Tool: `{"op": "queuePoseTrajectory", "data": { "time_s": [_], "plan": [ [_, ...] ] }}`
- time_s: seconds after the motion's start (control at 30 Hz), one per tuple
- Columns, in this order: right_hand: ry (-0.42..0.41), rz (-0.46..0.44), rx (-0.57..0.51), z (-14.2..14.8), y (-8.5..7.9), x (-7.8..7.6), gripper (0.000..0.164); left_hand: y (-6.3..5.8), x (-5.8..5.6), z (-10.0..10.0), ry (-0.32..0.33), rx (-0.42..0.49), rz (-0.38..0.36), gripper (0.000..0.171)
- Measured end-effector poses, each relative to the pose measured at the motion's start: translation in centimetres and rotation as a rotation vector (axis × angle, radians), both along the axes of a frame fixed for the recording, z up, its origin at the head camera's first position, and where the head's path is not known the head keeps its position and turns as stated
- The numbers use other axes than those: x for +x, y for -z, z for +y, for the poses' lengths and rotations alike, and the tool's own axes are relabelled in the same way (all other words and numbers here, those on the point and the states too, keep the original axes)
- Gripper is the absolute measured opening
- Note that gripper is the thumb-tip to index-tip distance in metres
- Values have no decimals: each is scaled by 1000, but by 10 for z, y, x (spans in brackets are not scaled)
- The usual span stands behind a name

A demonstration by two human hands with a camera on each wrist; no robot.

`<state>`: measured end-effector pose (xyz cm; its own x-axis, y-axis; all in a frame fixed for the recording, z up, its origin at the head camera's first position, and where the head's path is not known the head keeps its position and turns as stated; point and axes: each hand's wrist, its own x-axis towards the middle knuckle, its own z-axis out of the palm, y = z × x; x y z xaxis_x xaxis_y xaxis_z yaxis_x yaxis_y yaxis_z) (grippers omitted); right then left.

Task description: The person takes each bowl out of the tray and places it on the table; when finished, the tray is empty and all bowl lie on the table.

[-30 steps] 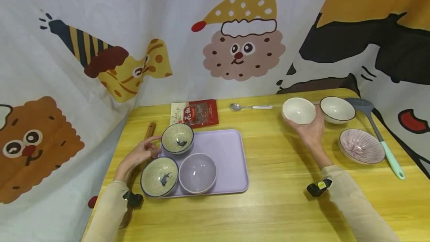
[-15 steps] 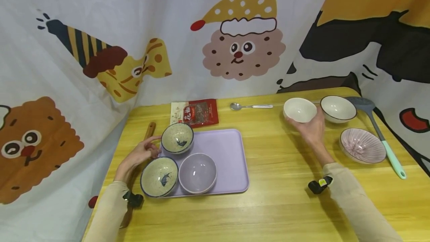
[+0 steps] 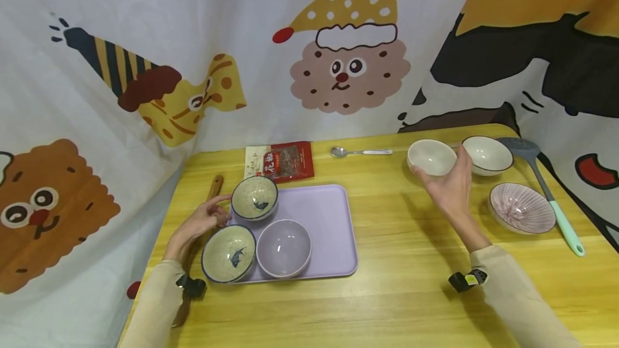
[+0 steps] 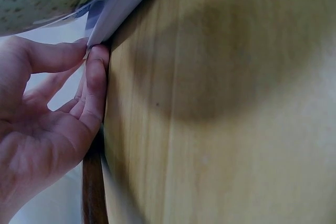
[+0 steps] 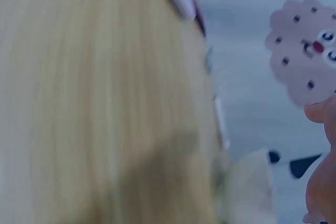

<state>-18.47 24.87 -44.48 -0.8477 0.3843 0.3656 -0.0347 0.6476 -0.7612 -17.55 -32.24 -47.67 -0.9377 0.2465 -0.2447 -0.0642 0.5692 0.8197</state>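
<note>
My left hand (image 3: pixel 205 222) pinches the left edge of the lilac tray (image 3: pixel 333 232) between thumb and fingers; the left wrist view shows this grip (image 4: pixel 58 87) up close. Two speckled bowls with blue fish, one at the back (image 3: pixel 253 197) and one in front (image 3: pixel 227 256), stand at the tray's left side. A lilac bowl (image 3: pixel 284 248) sits on the tray beside them. My right hand (image 3: pixel 450 187) is over the near side of a plain white bowl (image 3: pixel 432 156), thumb and fingers spread. In the right wrist view, the hand (image 5: pixel 323 156) appears apart from the blurred white bowl (image 5: pixel 249 190).
A dark-rimmed white bowl (image 3: pixel 487 154) and a pink-streaked bowl (image 3: pixel 522 208) stand at right, beside a slotted turner (image 3: pixel 544 184). A spoon (image 3: pixel 362 152) and a red spice packet (image 3: pixel 290 161) lie at the back. A wooden handle (image 3: pixel 216 187) shows behind my left hand.
My right hand has loosened from the white bowl and risen slightly towards me; the bowl stays at the back right. My left hand keeps its place on the tray edge.
</note>
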Motion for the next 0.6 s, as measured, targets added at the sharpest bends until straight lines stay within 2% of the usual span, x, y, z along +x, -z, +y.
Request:
{"op": "queuePoseTrajectory", "data": {
  "time_s": [0.3, 0.6],
  "plan": [
    [-142, 6, -68, -33, -37, 22, 102, 0, 1, -2, 11, 31, 17, 75],
    [-334, 49, -109, -68, -49, 38, 100, -2, 1, 2, 0, 6, 6, 70]
  ]
}}
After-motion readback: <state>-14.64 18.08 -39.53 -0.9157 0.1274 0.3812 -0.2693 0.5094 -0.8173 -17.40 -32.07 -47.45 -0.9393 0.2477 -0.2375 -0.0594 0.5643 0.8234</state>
